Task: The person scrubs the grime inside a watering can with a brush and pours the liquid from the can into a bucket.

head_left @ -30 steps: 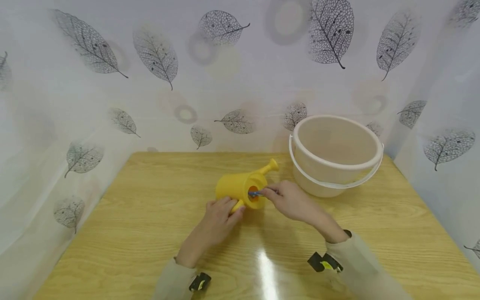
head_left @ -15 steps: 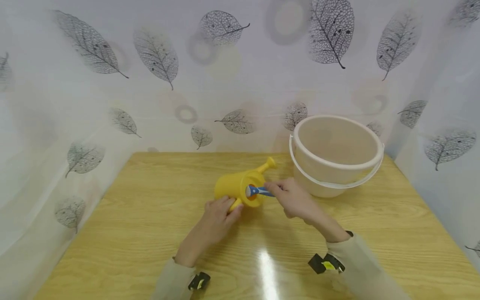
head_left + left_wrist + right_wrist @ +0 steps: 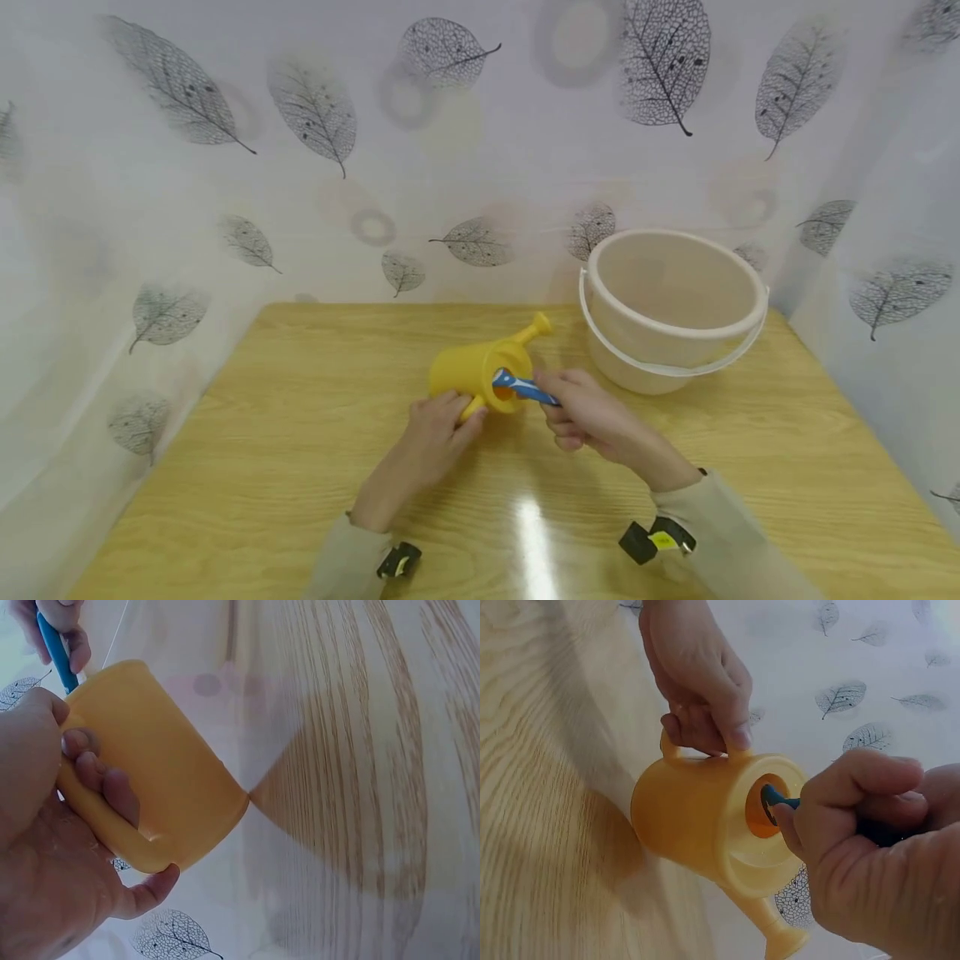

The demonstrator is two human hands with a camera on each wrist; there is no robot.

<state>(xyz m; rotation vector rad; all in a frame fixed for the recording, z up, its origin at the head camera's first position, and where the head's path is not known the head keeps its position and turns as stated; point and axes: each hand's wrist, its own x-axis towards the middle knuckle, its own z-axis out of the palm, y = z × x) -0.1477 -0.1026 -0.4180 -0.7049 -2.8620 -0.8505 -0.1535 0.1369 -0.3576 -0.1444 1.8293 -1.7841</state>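
Note:
A yellow watering can [image 3: 459, 369] is tilted over on the table, its round opening facing right and its spout pointing up to the right. My left hand [image 3: 435, 437] grips its handle [image 3: 112, 829], with fingers curled through the loop in the left wrist view. In my right hand [image 3: 592, 412] is a blue brush [image 3: 534, 392] with a white stripe, held by its handle. The brush's head end reaches into the can's opening [image 3: 759, 821], so its bristles are hidden. My right fingers [image 3: 870, 772] stay just outside the rim.
A white bucket [image 3: 637, 375] with its handle hanging at the front stands at the back right, close to my right hand. The wood-grain table [image 3: 300, 483] ends at a leaf-patterned curtain [image 3: 315, 225] behind and at both sides.
The brush was deeper in the can, then was drawn out enough to show its bristles. Now its head is back inside the opening, and my right hand has dropped slightly. The left hand keeps its hold.

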